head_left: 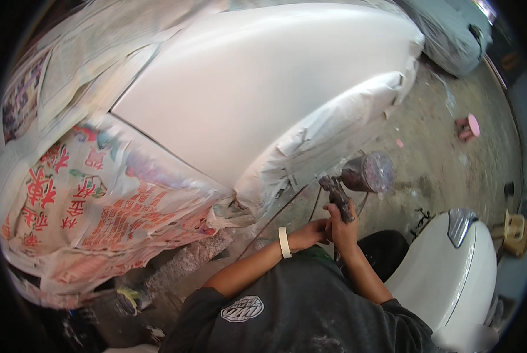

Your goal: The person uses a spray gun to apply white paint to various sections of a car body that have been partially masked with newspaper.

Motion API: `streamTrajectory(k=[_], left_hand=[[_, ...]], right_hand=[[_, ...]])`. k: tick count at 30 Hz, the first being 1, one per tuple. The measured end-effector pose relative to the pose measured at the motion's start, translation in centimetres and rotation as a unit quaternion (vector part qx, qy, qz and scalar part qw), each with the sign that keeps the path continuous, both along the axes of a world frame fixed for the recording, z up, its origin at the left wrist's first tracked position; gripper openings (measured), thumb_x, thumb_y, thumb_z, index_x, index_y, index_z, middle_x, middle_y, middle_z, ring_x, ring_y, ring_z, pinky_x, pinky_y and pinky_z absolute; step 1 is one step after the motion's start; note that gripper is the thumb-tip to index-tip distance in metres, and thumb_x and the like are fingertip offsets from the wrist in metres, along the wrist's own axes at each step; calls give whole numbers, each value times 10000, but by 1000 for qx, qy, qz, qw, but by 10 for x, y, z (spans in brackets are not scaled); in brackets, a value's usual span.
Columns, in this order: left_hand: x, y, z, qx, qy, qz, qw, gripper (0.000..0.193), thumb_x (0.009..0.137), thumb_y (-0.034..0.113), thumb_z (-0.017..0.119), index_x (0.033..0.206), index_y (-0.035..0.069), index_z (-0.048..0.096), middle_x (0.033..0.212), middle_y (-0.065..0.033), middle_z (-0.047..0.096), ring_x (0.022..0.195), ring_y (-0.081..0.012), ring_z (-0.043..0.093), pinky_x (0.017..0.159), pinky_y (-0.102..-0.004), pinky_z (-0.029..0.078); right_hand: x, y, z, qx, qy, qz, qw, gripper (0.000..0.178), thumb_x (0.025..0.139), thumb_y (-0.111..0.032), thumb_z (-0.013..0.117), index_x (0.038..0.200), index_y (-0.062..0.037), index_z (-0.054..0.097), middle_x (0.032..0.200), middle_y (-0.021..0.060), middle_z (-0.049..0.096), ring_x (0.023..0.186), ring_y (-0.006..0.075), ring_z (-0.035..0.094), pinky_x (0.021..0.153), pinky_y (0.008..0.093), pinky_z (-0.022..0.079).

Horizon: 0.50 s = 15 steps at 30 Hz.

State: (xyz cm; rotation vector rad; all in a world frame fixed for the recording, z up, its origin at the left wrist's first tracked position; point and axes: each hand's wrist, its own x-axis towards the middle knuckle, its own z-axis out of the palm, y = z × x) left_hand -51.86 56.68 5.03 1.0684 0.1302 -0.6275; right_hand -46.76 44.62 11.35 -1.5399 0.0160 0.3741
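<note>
Concrete floor (439, 159) filled the right of the frame. Right hand (341, 226) fingers were clamped on a spray gun (357, 179) at lower centre; left hand (310, 234) fingers curled against it. Above spread a white car panel (257, 88), newspaper masking (99, 212) at left.

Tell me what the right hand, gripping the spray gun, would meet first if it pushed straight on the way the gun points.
Probably the paper-masked wheel arch of the white car panel. The right hand aims the spray gun up toward it; depth is unclear.
</note>
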Motion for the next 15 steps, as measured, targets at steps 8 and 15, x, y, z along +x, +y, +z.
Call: streamTrajectory(k=[8,15], left_hand=[[7,-24,-38,18,58,17,998,309,953,143,618,1222,3,561,1179,-92,636,1099,-197,630,973,-353,506],[16,-45,-26,31,32,37,998,318,968,146,598,1245,-2,553,1183,-101,633,1098,-207,630,958,-343,516]], right_hand=[[19,-22,-36,-31,-21,29,999,399,914,-288,699,1183,-17,581,801,109,645,655,168,599,602,327,480],[27,-40,-21,-86,-59,71,992,428,894,-304,721,1178,-16,578,878,187,680,772,239,640,715,366,496]])
